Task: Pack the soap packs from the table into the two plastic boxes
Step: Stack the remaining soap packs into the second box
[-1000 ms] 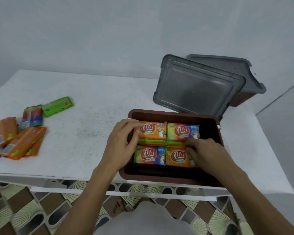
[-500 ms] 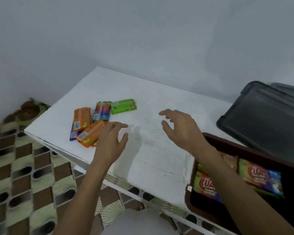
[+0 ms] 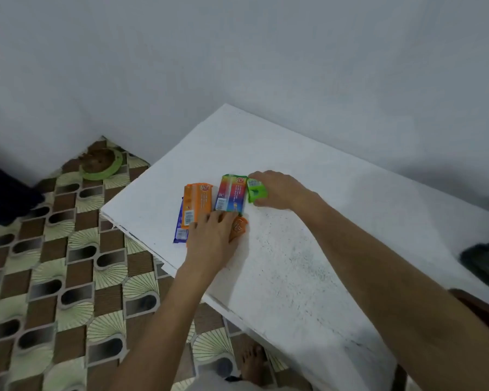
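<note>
Right hand point(image 3: 277, 190): fingers curled round green plastic-wrapped soap pack point(image 3: 256, 191).
Left hand point(image 3: 212, 239): fingers extended, resting on orange wrapped soap packs point(image 3: 198, 199).
Location: white tabletop point(image 3: 294, 255), near-left corner, beside rainbow-striped soap pack point(image 3: 230, 196).

White table point(image 3: 294, 277), grey wall point(image 3: 237, 52), patterned floor point(image 3: 54, 277)

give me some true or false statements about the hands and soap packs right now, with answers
1. The right hand grips the green soap pack. True.
2. The rainbow soap pack lies inside a box. False: it lies on the white table, beside the green soap pack.
3. The left hand rests on an orange soap pack. True.
4. The brown box is fully in view. False: only a corner shows at the right edge of the picture.
</note>
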### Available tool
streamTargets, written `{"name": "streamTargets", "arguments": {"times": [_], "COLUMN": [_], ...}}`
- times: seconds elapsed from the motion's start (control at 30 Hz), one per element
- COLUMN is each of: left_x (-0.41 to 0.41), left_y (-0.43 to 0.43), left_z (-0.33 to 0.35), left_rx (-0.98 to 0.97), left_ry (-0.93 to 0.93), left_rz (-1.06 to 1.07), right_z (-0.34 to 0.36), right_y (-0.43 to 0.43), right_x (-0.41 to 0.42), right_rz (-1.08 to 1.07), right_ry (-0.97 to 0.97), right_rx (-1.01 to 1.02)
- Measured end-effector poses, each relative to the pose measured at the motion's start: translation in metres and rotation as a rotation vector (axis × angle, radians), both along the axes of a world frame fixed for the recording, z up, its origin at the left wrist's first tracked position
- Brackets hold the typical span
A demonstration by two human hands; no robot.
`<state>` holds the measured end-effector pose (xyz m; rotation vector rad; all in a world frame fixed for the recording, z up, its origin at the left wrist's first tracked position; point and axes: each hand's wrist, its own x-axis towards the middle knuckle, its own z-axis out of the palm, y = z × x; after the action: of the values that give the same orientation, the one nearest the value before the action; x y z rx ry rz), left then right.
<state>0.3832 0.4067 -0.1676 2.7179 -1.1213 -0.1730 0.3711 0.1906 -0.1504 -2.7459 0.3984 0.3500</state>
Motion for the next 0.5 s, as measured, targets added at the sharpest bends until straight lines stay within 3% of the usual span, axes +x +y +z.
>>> {"name": "streamTargets", "arguments": {"times": [0.37,0.5], "left_x": [0.006,-0.001], "left_y": [0.005,0.006], "left_z": [0.013,0.038], "left_rx": [-0.066,-0.205], "left_ry": [0.089,0.075], "left_rz": [-0.059,-0.065], "right_z": [0.019,0.042], "right_y": [-0.003,-0.008], "right_x": [-0.012,-0.042], "right_rz": [0.079,-0.133], "right_ry": [-0.065,-0.092], "right_rx": [-0.125,0.012]}}
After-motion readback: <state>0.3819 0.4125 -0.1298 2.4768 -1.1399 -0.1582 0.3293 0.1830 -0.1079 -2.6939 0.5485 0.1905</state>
